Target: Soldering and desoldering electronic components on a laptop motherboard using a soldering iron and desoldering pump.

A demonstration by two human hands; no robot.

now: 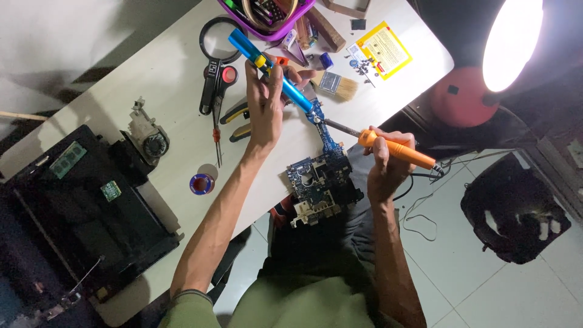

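1. Blue desoldering pump [276, 71] sat gripped in the closed left hand [266, 100], its tip at the circuit board [322, 182].
2. Closed right hand [384, 170] clasped the orange soldering iron [392, 147].
3. Board overhung the white tabletop [176, 79] edge.

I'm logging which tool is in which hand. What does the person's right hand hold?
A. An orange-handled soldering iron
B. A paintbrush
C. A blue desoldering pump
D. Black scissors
A: the right hand grips the orange-handled soldering iron, tip toward the blue circuit board; the left hand holds the blue desoldering pump.
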